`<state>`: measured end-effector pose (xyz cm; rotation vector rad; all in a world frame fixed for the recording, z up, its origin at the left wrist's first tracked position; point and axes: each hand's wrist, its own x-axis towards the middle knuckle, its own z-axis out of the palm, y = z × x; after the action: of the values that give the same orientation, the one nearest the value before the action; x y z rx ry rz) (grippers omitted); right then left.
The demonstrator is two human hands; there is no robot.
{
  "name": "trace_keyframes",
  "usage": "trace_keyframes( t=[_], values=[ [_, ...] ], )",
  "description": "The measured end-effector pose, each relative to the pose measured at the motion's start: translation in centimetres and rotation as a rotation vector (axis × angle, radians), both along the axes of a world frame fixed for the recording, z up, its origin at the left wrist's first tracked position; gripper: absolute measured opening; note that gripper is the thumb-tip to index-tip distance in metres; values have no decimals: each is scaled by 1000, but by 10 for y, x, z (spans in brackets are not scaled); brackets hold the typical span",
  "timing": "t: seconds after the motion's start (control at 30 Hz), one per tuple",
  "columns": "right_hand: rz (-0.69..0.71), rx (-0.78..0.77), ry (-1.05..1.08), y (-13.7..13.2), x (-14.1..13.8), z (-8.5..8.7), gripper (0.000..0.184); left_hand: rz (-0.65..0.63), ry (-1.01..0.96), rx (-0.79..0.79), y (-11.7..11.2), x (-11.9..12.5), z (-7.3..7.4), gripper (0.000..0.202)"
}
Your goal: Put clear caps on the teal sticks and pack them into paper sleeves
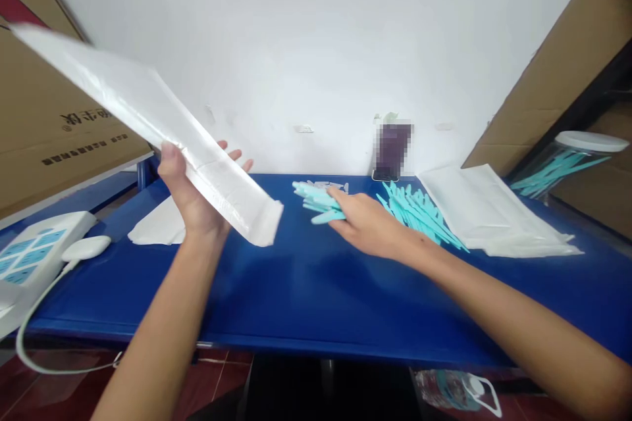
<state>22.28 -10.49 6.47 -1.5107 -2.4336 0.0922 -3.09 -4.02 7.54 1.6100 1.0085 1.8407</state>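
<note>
My left hand [195, 194] holds a long white paper pouch [143, 115] up in the air, thumb over its near side and fingers behind it. The pouch slants from upper left down toward the table's middle. My right hand [363, 220] rests on the blue table [296, 296] with its fingers closed around a bunch of teal plastic sticks [316, 200]. A larger loose pile of the same teal sticks [419, 214] lies just right of that hand.
A stack of white pouches [494, 210] lies at the right, with a clear jar of teal sticks [567, 168] beyond. A white device with a corded handpiece [39, 253] sits at left, beside another white pouch [158, 227]. Cardboard boxes [49, 131] flank both sides; a blurred dark object [392, 151] stands against the wall.
</note>
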Motion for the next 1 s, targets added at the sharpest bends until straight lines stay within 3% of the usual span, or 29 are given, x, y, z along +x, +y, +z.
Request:
trace_keyframes(
  t=[0.1, 0.17, 0.27, 0.37, 0.73, 0.87, 1.0],
  values=[
    [-39, -1, 50, -6, 3, 8, 11, -218, -291, -213, -26, 23, -8, 65],
    [-62, -18, -21, -12, 1, 8, 10, -304, -520, -267, -37, 29, -14, 51],
    [-65, -31, -153, -21, -3, 4, 16, -335, -870, -281, -46, 35, -21, 41],
    [-40, 11, -246, -31, -8, 0, 15, -314, -1061, -282, -53, 44, -27, 37],
    [-141, 71, -439, -31, -10, 22, 20, -245, -1301, -336, -81, 75, -37, 33],
    [-140, 37, -460, -33, -9, 25, 15, -184, -1259, -326, -87, 87, -40, 27],
    [-2, -100, -375, -31, -7, 51, 39, -287, -1215, -331, -99, 103, -43, 32]
  ],
)
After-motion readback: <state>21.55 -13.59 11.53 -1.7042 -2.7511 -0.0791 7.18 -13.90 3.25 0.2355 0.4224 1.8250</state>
